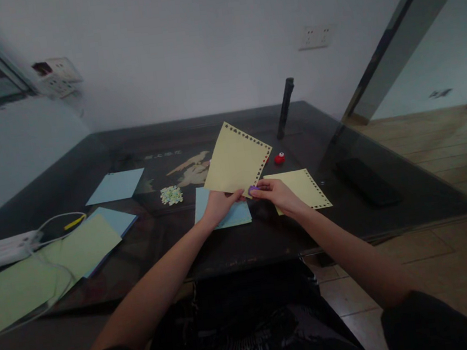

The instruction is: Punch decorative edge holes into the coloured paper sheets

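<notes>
Dark clothes on the person's lap (251,320) are filling the bottom middle of the frame, closest to the camera, and two bare arms are reaching up from there toward the middle.

Biggest of all, a dark shiny table (242,242) is stretching across the middle of the frame. On its left part, some light green paper sheets (36,273) are lying flat, with a blue sheet (115,219) peeking out under them. A white power strip (0,251) with a white cord is sitting at the left edge. Another blue sheet (115,186) is lying a bit higher, left of the middle.

In the middle of the frame, the left hand (216,204) is pinching the bottom edge of a yellow sheet (236,160) and holding it up, tilted. Little holes are running along the sheet's top and right edges. The right hand (276,192) is closed around a small purple punch (253,189), which is touching the sheet's bottom corner.

Under the hands, a blue paper (223,210) is lying flat. Just right of the hands, a second yellow sheet (307,187) with holes on its edge is lying on the table.

Above and right of the hands, a black stick-shaped thing (285,107) is standing tilted. Near it, a small red punch (279,158) is sitting. Left of the held sheet, a tiny pile of paper bits (171,194) is lying.
</notes>
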`<state>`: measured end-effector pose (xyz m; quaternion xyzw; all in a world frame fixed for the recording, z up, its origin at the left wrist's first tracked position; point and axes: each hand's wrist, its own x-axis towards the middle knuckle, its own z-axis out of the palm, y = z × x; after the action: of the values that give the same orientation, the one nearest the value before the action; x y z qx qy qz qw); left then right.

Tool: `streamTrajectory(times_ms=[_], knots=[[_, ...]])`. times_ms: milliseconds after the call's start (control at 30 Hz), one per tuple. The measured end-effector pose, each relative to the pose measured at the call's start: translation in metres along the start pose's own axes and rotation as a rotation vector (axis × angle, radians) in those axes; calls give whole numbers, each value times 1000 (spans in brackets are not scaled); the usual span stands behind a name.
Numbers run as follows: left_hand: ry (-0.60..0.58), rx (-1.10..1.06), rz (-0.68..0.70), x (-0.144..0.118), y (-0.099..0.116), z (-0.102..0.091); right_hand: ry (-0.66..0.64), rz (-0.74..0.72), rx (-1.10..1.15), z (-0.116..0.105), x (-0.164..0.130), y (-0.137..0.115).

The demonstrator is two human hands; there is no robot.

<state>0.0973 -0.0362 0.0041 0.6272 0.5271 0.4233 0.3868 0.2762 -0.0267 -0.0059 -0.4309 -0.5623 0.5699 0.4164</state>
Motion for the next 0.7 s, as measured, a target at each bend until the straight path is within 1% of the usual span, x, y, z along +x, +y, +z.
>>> streamTrajectory(times_ms=[267,500,700], knots=[[4,36,31,-2,1,0,2,-28,-9,1,-1,0],[5,44,53,-1,-5,2,13,-41,-15,1,-2,-2],[14,98,78,-2,-5,2,40,-43,-14,1,-1,-1]])
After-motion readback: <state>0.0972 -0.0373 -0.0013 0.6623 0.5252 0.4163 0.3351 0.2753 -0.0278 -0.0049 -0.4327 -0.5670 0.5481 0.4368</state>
